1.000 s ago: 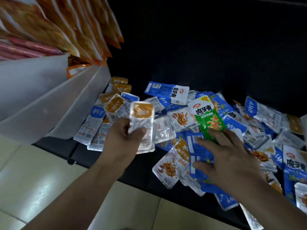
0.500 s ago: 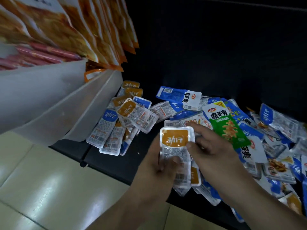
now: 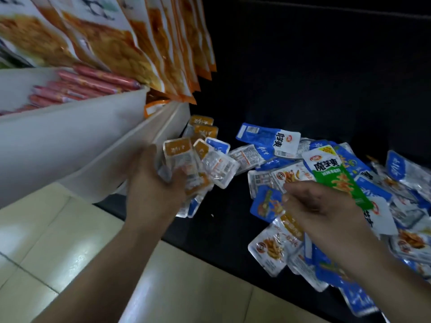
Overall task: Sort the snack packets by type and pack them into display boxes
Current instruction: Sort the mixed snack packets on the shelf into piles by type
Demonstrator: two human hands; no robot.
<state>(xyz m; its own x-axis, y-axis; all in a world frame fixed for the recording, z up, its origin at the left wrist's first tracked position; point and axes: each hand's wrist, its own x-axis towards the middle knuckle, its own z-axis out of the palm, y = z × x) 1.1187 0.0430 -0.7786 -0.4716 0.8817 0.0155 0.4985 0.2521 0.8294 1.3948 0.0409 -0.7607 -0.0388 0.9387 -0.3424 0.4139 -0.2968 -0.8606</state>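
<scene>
My left hand (image 3: pixel 154 183) grips a small stack of orange-topped snack packets (image 3: pixel 179 157), held over a little pile of orange and blue packets (image 3: pixel 210 145) at the left of the dark surface. My right hand (image 3: pixel 321 210) hovers with loosely curled fingers and holds nothing, above the large mixed heap of blue packets (image 3: pixel 268 141), orange-printed clear packets (image 3: pixel 270 248) and one green packet (image 3: pixel 338 176). My right forearm hides part of that heap.
A white display tray (image 3: pixel 70 141) slants in at the left, with red sausage sticks (image 3: pixel 93 82) in the tray above it. Large orange snack bags (image 3: pixel 140 43) hang at top left. Pale floor tiles (image 3: pixel 46 241) lie below the dark shelf (image 3: pixel 224 220).
My left hand carried its orange packets up and left toward the small pile. My right hand let go of that stack and drew back to the right over the heap.
</scene>
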